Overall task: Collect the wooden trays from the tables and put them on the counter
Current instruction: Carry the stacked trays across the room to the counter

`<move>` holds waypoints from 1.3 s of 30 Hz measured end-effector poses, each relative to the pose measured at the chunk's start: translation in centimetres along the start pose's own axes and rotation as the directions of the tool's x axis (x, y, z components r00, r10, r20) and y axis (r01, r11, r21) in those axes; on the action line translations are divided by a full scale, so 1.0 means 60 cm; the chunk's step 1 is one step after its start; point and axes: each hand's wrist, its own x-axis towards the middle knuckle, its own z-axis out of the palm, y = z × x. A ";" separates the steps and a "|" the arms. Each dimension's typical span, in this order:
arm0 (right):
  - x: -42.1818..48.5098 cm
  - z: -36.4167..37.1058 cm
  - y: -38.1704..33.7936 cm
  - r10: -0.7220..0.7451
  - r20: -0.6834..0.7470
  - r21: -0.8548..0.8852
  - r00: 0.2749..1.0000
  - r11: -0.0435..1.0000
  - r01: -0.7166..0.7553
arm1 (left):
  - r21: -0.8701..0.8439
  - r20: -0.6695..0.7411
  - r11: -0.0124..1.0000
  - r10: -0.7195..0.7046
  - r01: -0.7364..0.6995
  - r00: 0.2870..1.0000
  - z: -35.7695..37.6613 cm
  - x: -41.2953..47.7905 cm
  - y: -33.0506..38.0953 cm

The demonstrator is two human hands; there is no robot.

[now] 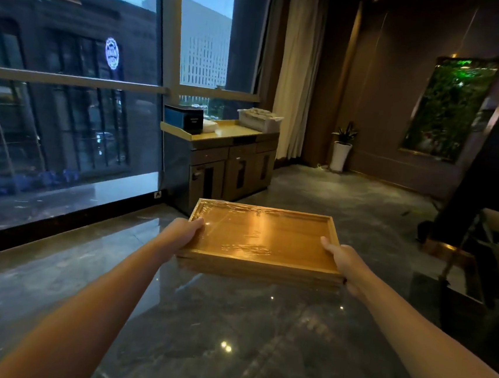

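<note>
I carry a stack of rectangular wooden trays [261, 238] level in front of me, above the dark polished floor. My left hand [184, 233] grips the stack's left side, thumb on the rim. My right hand [343, 260] grips the right side the same way. The top tray is empty and shiny. Ahead, beyond the trays, stands the counter [232, 134], a grey cabinet with a yellowish top, against the window.
On the counter sit a black-and-blue box [185, 117], a white cloth [210, 125] and a white basket [259, 118]. A potted plant [342, 149] stands in the corner. Large windows [69, 80] run along the left. Dark furniture [479, 256] stands at the right.
</note>
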 end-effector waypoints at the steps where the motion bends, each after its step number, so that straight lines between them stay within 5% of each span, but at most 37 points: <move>1: 0.036 0.003 -0.006 0.005 0.006 0.001 1.000 1.000 -0.005 | -0.005 -0.004 1.000 -0.003 0.003 1.000 0.008 0.032 0.008; 18: 0.797 0.135 -0.153 -0.002 0.162 -0.004 0.987 1.000 0.003 | -0.010 -0.137 0.995 -0.101 0.100 0.985 0.105 0.727 0.152; 31: 1.353 0.301 -0.272 0.057 0.132 0.050 0.990 0.997 -0.064 | -0.045 -0.079 0.994 -0.108 0.104 0.991 0.128 1.318 0.252; 39: 1.709 0.361 -0.444 0.028 0.087 0.059 0.996 0.998 -0.034 | -0.022 -0.075 0.999 -0.050 0.048 0.996 0.114 1.704 0.422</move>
